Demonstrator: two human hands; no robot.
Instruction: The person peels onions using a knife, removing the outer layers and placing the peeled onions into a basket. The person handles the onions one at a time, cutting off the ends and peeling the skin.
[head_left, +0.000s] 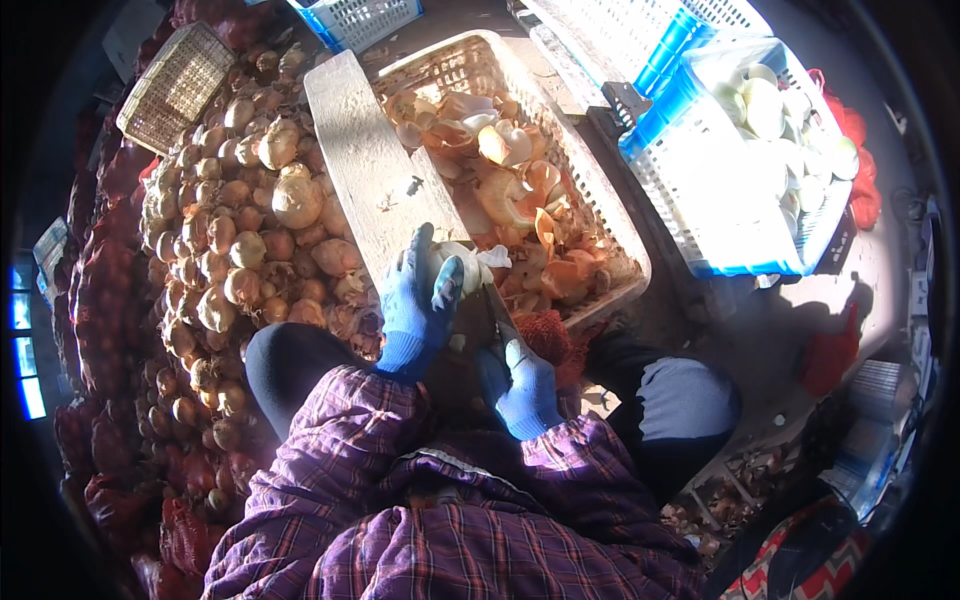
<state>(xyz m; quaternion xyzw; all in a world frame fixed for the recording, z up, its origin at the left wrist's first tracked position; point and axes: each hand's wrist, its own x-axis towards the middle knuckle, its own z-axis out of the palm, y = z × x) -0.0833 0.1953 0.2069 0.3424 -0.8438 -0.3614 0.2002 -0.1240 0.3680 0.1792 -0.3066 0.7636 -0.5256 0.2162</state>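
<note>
My left hand (417, 300), in a blue knit glove, grips a pale peeled onion (457, 264) at the near end of a wooden board (375, 150). A knife (499, 313) is in my right hand (519, 386), also gloved in blue. Its blade points up and away from me, with the tip close to the onion's right side. A white scrap of onion layer (496, 257) shows beside the onion. The knife's handle is hidden within my fingers. Just right of the board, a plastic crate (634, 262) holds onion skins and cut pieces (517, 187).
Unpeeled onions (232, 247) form a large heap at left, with red mesh sacks (112, 300) beyond. A beige basket (174, 86) lies tilted on the heap. Peeled onions (795, 142) fill a white-and-blue crate (675, 187) at right. Red netting (551, 341) sits near my right hand.
</note>
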